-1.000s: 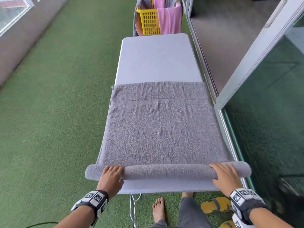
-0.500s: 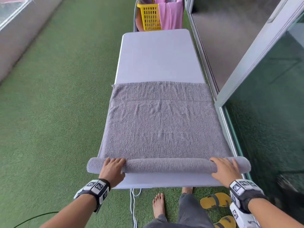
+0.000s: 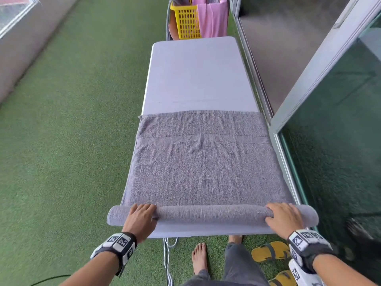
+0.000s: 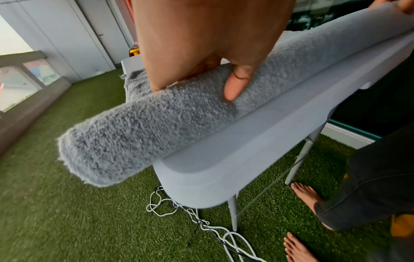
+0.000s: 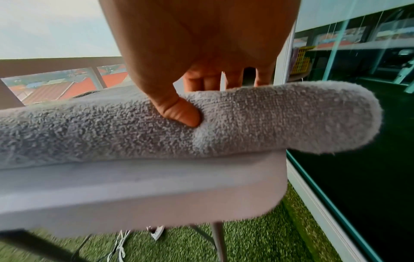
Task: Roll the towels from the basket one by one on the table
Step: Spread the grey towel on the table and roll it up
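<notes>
A grey towel (image 3: 204, 168) lies spread over the near half of the white table (image 3: 198, 75). Its near end is wound into a roll (image 3: 210, 214) that spans the table's width and sticks out past both sides. My left hand (image 3: 141, 217) grips the roll near its left end, fingers over the top and thumb (image 4: 235, 86) pressed into the near side. My right hand (image 3: 283, 218) grips it near the right end the same way, thumb (image 5: 181, 113) dug into the pile. The yellow basket (image 3: 186, 21) stands beyond the far end with a pink towel (image 3: 212, 19) draped over it.
Green artificial turf surrounds the table. A glass sliding door and its frame (image 3: 309, 83) run close along the right side. White cords (image 4: 190, 216) lie under the near end. My bare feet (image 3: 199, 256) and yellow sandals (image 3: 268, 251) are by the near edge.
Both hands have pushed the roll a little away from me along the table. The roll has grown slightly thicker and the flat part shorter.
</notes>
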A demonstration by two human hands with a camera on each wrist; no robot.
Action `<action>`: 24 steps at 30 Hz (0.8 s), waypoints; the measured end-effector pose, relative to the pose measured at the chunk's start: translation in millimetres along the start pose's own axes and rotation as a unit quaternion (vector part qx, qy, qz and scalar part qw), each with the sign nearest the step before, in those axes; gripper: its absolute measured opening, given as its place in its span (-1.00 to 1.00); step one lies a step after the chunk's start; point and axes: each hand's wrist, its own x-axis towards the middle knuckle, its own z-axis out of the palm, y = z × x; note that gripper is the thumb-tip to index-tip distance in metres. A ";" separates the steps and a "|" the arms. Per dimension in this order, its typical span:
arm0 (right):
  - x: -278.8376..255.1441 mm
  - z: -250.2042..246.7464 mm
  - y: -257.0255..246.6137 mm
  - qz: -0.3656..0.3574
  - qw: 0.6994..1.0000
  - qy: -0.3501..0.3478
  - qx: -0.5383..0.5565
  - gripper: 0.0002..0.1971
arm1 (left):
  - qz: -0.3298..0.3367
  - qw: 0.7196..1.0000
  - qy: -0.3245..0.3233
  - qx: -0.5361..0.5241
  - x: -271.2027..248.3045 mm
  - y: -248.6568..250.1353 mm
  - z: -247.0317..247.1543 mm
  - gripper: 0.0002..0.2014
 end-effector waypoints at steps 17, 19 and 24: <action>15.3 -25.3 4.7 -0.001 1.000 0.003 0.026 -0.48 | -0.012 1.000 -0.013 0.013 50.0 2.8 -27.5 -0.53; 24.0 -24.8 11.2 0.012 0.996 0.067 0.050 -0.50 | -0.012 1.000 -0.021 -0.010 60.1 9.2 -29.3 -0.41; 11.3 -2.9 15.7 0.006 1.000 0.026 -0.008 -0.27 | 0.027 0.999 -0.041 0.021 59.8 20.0 -21.9 -0.26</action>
